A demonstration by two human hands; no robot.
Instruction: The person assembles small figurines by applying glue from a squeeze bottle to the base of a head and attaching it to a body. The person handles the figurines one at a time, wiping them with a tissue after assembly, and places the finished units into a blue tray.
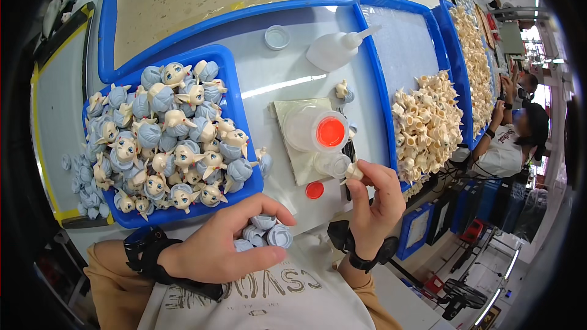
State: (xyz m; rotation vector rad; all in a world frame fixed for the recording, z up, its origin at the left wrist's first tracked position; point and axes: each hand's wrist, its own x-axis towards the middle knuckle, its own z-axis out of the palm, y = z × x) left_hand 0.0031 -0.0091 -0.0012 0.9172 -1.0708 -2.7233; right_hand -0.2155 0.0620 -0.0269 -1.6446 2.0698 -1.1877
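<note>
My left hand (214, 247) is curled around several grey-blue doll hair pieces (279, 236), close to my shirt. Between thumb and fingertips, my right hand (378, 201) pinches a small cream doll head part (354, 172). That part is beside a small clear cup (335, 164), and I cannot tell whether they touch. A translucent jar (299, 127) with a red top or content stands on a pale square board (287, 110). A red disc (314, 190) lies just in front of the board. One doll head with grey-blue hair (348, 94) rests behind the jar.
On the left, a blue tray (247, 146) is heaped with doll heads; loose hair pieces (85, 183) lie beside it. Cream parts (425, 122) fill part of a blue bin at right. A white squeeze bottle (333, 50) and round lid (277, 37) stand farther back. A person (507, 146) works at far right.
</note>
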